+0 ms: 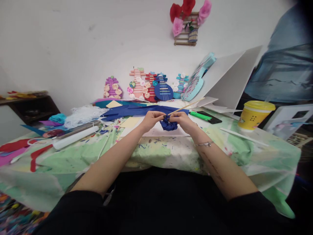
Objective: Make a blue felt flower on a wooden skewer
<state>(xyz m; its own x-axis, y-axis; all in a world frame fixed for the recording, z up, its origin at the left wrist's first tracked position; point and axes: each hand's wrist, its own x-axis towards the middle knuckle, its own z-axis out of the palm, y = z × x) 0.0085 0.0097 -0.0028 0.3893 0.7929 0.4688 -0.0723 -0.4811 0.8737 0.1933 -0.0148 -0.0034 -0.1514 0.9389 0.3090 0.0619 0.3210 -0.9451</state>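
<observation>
Between my two hands hangs a crumpled dark blue paper flower (pixel 169 126), just above a white sheet (pixel 151 130) at the table's front. My left hand (pixel 153 120) pinches its upper edge from the left. From the other side, my right hand (pixel 181 120) has its fingers closed at the flower's top. A thin wooden stick (pixel 188 105) slants up and to the right out of the right fingers. How the stick meets the paper is hidden by the fingertips. Behind the hands lie flat sheets of dark blue paper (pixel 122 111).
A green cutter (pixel 200 115) lies on a black phone (pixel 215 118) to the right, near a yellow cup (pixel 255 116). Left are white string (pixel 84 115), a white power strip (pixel 75 137) and red scraps (pixel 40 155). Several instrument-shaped crafts (pixel 163 89) lean against the wall.
</observation>
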